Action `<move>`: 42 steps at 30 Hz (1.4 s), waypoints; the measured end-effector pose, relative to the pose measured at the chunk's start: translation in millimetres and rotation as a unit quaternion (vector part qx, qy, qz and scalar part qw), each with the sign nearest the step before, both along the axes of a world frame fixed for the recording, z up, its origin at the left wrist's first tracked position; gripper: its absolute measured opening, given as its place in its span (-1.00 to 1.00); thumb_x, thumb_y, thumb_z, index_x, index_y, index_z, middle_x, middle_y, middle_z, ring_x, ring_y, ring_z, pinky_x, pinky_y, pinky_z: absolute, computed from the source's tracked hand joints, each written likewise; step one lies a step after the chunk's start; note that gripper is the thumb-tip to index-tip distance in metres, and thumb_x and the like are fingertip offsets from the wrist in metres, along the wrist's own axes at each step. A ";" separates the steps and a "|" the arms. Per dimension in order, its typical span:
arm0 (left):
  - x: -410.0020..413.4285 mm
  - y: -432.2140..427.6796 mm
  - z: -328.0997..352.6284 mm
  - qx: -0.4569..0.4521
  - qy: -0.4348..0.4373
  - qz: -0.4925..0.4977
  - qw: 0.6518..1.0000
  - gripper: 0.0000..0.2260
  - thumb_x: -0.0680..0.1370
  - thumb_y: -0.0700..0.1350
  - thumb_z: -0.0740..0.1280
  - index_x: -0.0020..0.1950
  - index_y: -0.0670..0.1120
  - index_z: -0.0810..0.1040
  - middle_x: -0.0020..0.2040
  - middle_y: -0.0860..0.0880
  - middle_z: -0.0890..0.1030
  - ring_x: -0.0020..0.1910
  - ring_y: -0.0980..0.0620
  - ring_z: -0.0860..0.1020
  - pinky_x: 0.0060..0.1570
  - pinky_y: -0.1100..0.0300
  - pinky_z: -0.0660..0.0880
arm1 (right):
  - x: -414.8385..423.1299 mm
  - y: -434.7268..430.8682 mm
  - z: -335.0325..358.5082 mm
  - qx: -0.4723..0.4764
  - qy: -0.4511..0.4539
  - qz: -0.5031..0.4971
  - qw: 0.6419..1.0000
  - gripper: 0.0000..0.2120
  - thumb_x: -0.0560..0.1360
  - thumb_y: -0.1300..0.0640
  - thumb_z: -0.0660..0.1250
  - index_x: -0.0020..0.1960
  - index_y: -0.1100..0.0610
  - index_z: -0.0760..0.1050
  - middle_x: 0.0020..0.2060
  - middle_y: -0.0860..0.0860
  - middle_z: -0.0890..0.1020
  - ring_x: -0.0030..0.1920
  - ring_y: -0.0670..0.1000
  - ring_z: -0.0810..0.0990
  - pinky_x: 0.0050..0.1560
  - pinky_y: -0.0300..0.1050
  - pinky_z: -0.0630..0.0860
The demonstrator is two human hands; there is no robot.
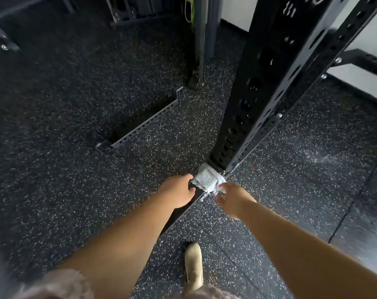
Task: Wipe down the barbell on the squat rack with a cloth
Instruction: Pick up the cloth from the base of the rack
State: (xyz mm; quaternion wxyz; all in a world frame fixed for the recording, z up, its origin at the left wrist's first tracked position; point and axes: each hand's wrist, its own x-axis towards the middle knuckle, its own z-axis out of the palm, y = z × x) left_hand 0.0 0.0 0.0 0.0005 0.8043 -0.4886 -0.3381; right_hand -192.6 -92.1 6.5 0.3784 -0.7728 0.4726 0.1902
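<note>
Right hand point(230, 199) pinched the near corner of the one white cloth point(209, 180); left hand point(179, 190) touched its left edge, though blur hid whether it gripped. That cloth lay draped over the foot of one black rack upright point(258, 93) on the speckled floor point(75, 169). One tan shoe point(194, 268) stood nearby.

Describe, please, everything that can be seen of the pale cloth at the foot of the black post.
The cloth is small, pale grey-white, and looks like soft terry towel. It is bunched, not flat, and lies over the low black base bar at the foot of the holed black upright. The right hand pinches its lower right edge; the left hand touches its left edge, but whether it grips there cannot be seen.
</note>
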 end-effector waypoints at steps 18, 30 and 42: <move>-11.5 -36.4 -82.1 -0.123 -0.145 -0.037 0.981 -0.90 0.62 -0.02 0.38 0.11 0.04 0.60 0.08 0.03 0.60 -0.02 -0.02 0.56 -0.12 0.10 0.38 | 50.6 -17.6 -81.8 0.030 -0.020 -0.320 0.947 -0.81 0.66 -0.01 0.28 0.22 0.04 0.48 -0.11 -0.02 0.65 -0.27 -0.07 0.58 -0.41 -0.21 0.39; -25.2 -25.8 -27.9 -0.107 -0.120 -0.087 0.983 -0.94 0.67 -0.05 0.31 0.04 0.02 0.56 -0.05 0.04 0.65 -0.14 0.00 0.56 -0.19 0.09 0.53 | 10.7 -13.9 -4.5 0.010 -0.022 -0.220 0.975 -0.64 0.70 -0.01 0.14 0.24 0.19 0.60 -0.05 0.11 0.58 -0.12 0.07 0.52 0.00 -0.04 0.59; -122.7 -81.7 49.7 -0.108 -0.016 -0.197 0.974 -0.94 0.67 0.04 0.31 0.10 0.09 0.51 0.01 0.13 0.63 -0.12 0.07 0.61 -0.06 0.05 0.65 | -126.7 -30.0 84.1 -0.042 -0.086 -0.319 0.943 -0.71 0.64 -0.16 0.29 -0.11 0.02 0.51 -0.29 -0.06 0.61 -0.40 -0.07 0.51 -0.35 -0.16 0.52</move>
